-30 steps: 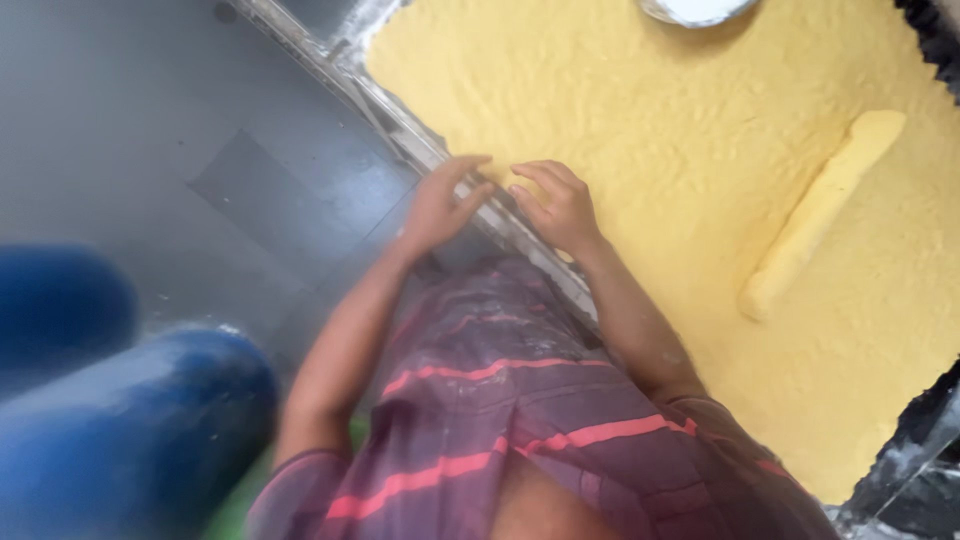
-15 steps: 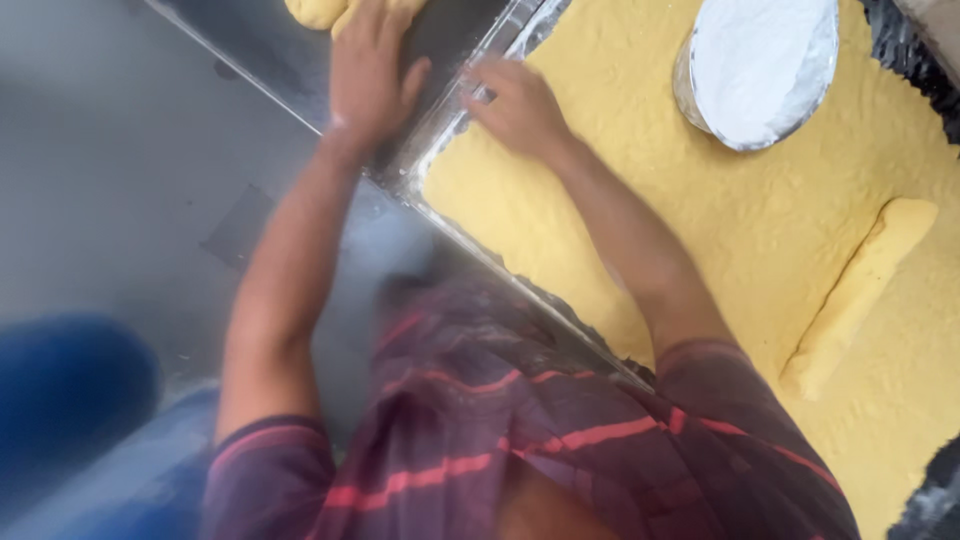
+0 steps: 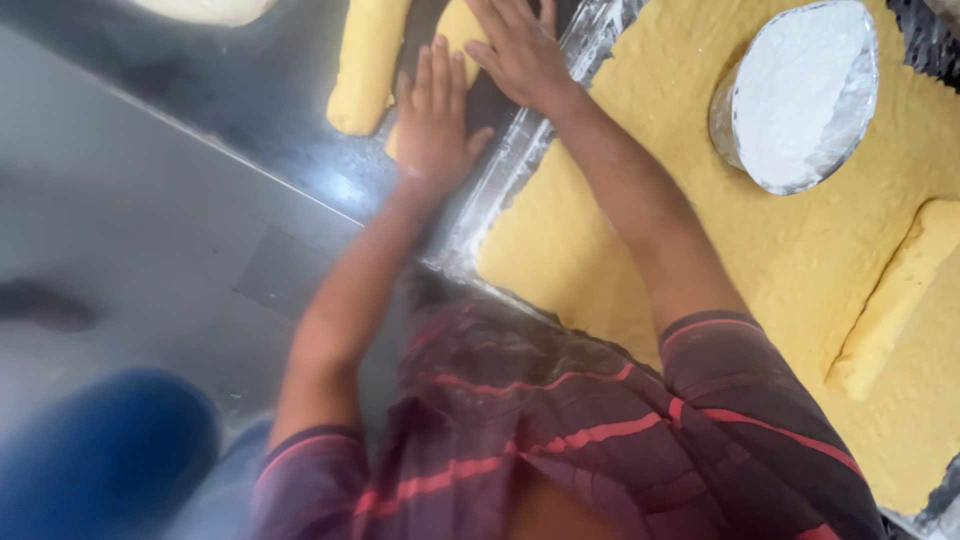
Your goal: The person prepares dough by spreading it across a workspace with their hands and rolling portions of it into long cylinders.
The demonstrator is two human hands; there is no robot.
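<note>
Both the left hand (image 3: 437, 115) and the right hand (image 3: 517, 48) lie flat, fingers spread, on a yellow dough roll (image 3: 458, 28) on the steel table (image 3: 250, 130), pressing it, it seems, to roll it, beside another dough log (image 3: 366, 62).
</note>
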